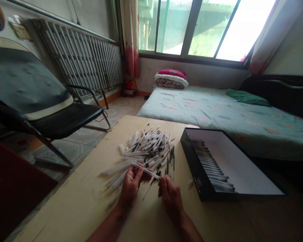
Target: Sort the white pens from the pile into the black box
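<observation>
Pen (145,170) lies crosswise, slanting down rightward, pinched between left hand (130,188) and right hand (170,198) fingers; open black box (199,168) holds stacked pens (209,164).

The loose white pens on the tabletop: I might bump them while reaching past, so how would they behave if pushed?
Their slim, round barrels suggest they would roll or slide apart easily on the smooth-looking tabletop. The pen in the left hand looks straight, so probably stiff rather than floppy. They are likely light, and the loose pile could spill readily.
</observation>
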Demonstrator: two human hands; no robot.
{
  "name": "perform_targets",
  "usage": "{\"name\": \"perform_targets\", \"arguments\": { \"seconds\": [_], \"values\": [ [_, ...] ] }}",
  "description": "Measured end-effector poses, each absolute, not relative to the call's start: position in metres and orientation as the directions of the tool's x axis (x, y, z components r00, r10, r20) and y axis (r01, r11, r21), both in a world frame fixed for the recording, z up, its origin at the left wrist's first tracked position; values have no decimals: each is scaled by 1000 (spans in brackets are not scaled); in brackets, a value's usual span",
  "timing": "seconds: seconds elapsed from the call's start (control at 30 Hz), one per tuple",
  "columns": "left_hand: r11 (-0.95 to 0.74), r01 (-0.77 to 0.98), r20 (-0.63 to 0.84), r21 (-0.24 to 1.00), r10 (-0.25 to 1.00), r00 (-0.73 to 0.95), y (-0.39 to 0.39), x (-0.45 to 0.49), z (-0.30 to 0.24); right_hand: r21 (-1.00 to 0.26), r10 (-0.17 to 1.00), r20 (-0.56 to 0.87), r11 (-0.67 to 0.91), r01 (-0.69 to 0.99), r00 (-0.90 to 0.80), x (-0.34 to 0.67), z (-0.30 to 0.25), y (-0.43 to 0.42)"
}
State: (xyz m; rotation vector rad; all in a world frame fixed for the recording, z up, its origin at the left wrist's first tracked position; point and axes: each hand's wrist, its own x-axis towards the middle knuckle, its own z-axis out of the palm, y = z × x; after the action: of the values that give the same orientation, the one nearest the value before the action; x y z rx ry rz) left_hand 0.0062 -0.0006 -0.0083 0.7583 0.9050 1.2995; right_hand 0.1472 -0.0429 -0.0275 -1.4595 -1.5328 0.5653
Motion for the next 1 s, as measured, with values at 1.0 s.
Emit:
{"name": "perform_targets", "arguments": {
  "seconds": [1.0],
  "values": [
    [-424, 835, 269, 350, 900, 344, 59, 35, 5, -823, 835, 407, 160, 545, 370, 155, -29, -32]
  ]
}}
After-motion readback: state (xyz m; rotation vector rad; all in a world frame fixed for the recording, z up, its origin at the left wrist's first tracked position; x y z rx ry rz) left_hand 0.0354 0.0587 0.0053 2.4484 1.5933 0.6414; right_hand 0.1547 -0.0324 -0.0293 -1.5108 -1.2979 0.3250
